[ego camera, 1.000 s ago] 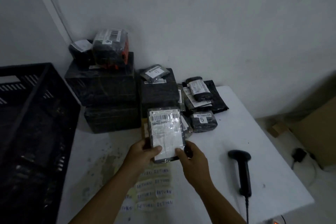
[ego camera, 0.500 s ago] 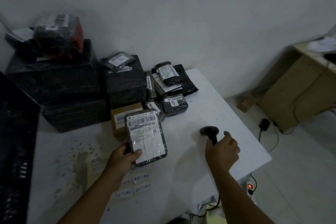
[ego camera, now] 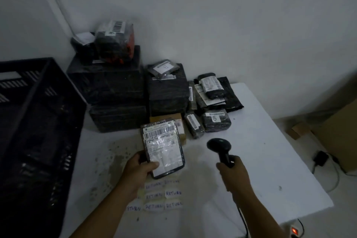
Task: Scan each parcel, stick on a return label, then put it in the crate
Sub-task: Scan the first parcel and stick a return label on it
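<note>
My left hand (ego camera: 142,170) grips a flat black parcel (ego camera: 164,149) by its lower left edge, its white barcode label facing up, above the white table (ego camera: 260,160). My right hand (ego camera: 232,170) grips the handle of a black barcode scanner (ego camera: 220,148), lifted off the table, its head to the right of the parcel. Several handwritten RETURN labels (ego camera: 162,195) lie on the table just below the parcel. The black crate (ego camera: 32,121) stands at the left.
A stack of black wrapped boxes (ego camera: 108,91) and several small parcels (ego camera: 214,120) fill the back of the table. A brown box (ego camera: 168,118) sits behind the held parcel. On the floor at the right are a cardboard box (ego camera: 340,131), a cable and a power strip (ego camera: 294,231).
My right hand has closed on the scanner and lifted it off the table toward the parcel. My left hand keeps hold of the parcel. The camera has swung back to the left.
</note>
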The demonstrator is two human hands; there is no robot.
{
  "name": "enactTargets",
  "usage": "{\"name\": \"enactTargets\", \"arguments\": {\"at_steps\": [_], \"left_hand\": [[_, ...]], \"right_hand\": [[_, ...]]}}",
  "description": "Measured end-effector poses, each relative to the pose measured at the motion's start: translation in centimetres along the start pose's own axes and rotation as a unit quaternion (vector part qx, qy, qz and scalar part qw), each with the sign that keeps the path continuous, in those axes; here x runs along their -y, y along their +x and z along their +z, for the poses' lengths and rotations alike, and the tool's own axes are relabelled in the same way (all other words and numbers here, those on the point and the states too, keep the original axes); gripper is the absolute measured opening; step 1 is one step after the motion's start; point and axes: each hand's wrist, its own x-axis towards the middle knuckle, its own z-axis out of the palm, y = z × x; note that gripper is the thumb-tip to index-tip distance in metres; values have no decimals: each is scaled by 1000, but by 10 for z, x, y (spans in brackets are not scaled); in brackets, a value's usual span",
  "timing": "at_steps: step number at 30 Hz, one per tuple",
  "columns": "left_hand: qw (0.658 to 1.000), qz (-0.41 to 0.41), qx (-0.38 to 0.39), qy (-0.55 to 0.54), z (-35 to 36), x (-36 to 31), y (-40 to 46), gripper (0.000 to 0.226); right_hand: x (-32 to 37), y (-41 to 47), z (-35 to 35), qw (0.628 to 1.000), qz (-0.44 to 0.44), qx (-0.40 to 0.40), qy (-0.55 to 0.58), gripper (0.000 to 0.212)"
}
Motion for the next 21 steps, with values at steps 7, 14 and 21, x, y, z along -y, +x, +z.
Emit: {"name": "enactTargets", "arguments": {"at_steps": [7,14,21], "left_hand": [[996,26,-73,-46,-52,-2,-5,35],[987,35,-142,-73,-93,-6,1,32],[986,27,-157,-45,-110,-1,16,37]], "right_hand": [[65,-57,63,974,-68,217,15,26],[92,-99,111,946,-114,303,-34,19],[94,-114,122,936,-150,316,-40,26]]}}
